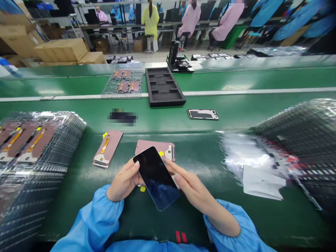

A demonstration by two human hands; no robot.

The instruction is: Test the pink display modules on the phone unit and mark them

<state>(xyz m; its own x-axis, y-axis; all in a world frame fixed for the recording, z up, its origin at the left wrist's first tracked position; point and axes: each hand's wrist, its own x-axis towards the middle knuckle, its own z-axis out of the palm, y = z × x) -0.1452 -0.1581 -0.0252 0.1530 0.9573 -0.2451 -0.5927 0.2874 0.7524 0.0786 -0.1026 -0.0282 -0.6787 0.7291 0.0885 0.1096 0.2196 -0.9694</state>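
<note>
A phone screen [157, 180] is held tilted above the green bench, its dark glossy face turned toward me. My left hand [126, 179] grips its left edge, thumb near the upper corner. Along the opposite edge, the fingers of my right hand [187, 183] close on it; part of them is hidden behind the panel. Just beyond lies a pinkish screen panel [149, 145] with a yellow tab, partly covered by the held screen. More such panels [109, 147], back side up with an orange flex cable, lie stacked to the left. Below my left hand a yellow tab [142, 189] peeks out.
Stacked clear trays [73, 140] with panels rise at left; more trays [301, 140] stand at right beside a white sheet [262, 183]. Farther back are a phone frame [203, 114], a black tray [166, 99], a clear tray [107, 89] and a black fixture [178, 63]. People sit beyond.
</note>
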